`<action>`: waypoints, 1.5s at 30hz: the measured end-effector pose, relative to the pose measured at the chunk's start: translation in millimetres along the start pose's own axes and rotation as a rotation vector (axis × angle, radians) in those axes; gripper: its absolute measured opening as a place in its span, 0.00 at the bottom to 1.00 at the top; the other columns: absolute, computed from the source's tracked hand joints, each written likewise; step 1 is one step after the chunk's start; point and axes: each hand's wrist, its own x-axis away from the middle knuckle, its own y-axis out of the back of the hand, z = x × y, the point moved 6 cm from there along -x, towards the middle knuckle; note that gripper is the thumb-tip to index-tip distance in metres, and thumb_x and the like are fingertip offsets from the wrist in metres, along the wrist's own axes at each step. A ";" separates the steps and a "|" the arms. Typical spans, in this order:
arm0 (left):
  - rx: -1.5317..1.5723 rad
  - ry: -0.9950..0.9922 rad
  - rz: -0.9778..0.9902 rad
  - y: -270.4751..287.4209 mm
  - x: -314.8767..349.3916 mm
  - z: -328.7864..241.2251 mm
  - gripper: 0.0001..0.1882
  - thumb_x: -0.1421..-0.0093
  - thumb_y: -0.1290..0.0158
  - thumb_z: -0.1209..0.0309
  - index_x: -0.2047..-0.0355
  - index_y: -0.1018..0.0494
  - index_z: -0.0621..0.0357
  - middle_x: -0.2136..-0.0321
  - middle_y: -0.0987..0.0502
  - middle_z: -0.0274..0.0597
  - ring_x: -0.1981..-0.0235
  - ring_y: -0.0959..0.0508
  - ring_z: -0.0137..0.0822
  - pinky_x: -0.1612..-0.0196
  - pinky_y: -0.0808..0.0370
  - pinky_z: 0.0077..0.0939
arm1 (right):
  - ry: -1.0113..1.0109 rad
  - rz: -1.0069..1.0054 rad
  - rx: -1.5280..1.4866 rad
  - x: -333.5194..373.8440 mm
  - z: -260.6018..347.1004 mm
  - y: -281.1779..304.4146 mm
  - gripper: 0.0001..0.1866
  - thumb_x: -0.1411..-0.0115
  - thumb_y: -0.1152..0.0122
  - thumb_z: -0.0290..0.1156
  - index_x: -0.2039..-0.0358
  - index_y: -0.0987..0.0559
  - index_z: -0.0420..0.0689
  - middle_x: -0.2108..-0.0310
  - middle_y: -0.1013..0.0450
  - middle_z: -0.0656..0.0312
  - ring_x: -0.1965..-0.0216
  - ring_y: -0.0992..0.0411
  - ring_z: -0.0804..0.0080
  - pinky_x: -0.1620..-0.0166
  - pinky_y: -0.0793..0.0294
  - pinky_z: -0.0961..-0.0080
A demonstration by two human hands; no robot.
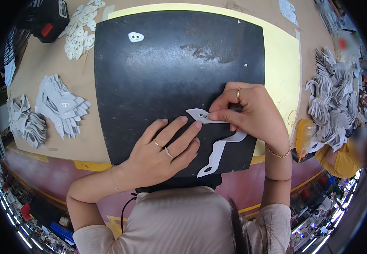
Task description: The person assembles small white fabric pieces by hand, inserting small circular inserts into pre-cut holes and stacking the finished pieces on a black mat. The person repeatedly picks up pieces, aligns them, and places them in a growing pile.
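Note:
A white, curved cut-out piece (218, 154) with a slotted end lies on the black mat (149, 89). It runs up under my right hand, and a pointed white end (195, 113) with a small oval opening shows between my hands. Whether both ends belong to one strip is hidden. My left hand (166, 148) lies flat with fingers spread, its fingertips at the edge of the pointed end. My right hand (249, 110) pinches at that end beside the opening, thumb against forefinger. A small white tab (136, 37) with two holes rests at the mat's upper left.
Stacked white pieces (60, 106) and a bundle (26, 122) sit at left, with loose white tabs (81, 31) behind them. A black case (48, 21) stands far left. At right are a yellow bottle (304, 135), bundled grey pieces (334, 93) and a person's yellow sleeve (345, 163).

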 end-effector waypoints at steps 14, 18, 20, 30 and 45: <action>-0.038 -0.017 0.046 -1.8 -1.2 0.9 0.05 0.44 0.47 0.69 0.66 0.25 0.49 0.43 0.29 0.40 0.45 0.30 0.43 0.50 0.30 0.36 | -0.049 0.045 0.010 -6.3 0.3 0.2 0.05 0.49 0.30 0.22 0.72 0.17 0.35 0.77 0.28 0.65 0.84 0.32 0.84 0.81 0.35 0.86; -0.045 -0.009 0.046 -3.1 -0.5 1.3 0.05 0.43 0.47 0.69 0.66 0.26 0.48 0.43 0.29 0.40 0.45 0.29 0.42 0.50 0.30 0.36 | -0.048 0.048 0.001 -7.0 -1.8 -0.4 0.05 0.49 0.30 0.22 0.72 0.17 0.35 0.77 0.28 0.64 0.84 0.31 0.84 0.81 0.34 0.86; -0.045 -0.008 0.049 -3.7 0.0 1.7 0.05 0.43 0.47 0.69 0.66 0.26 0.48 0.43 0.29 0.40 0.46 0.29 0.42 0.50 0.31 0.35 | -0.052 0.050 -0.006 -7.2 -2.5 -0.6 0.05 0.49 0.30 0.22 0.72 0.17 0.34 0.77 0.28 0.64 0.84 0.31 0.84 0.81 0.34 0.86; -0.052 0.003 0.039 -3.5 -1.1 1.1 0.04 0.43 0.47 0.69 0.66 0.26 0.47 0.43 0.29 0.39 0.46 0.29 0.41 0.51 0.31 0.35 | -0.061 0.053 -0.009 -6.5 -2.4 0.3 0.05 0.49 0.31 0.22 0.72 0.17 0.34 0.77 0.28 0.65 0.83 0.31 0.84 0.81 0.34 0.86; -0.032 0.014 0.040 -1.5 -3.0 -0.1 0.06 0.45 0.45 0.70 0.66 0.26 0.49 0.45 0.27 0.40 0.47 0.28 0.42 0.51 0.31 0.36 | -0.053 0.047 -0.022 -6.8 -2.3 0.3 0.04 0.50 0.30 0.21 0.73 0.17 0.34 0.77 0.29 0.65 0.84 0.32 0.85 0.81 0.35 0.86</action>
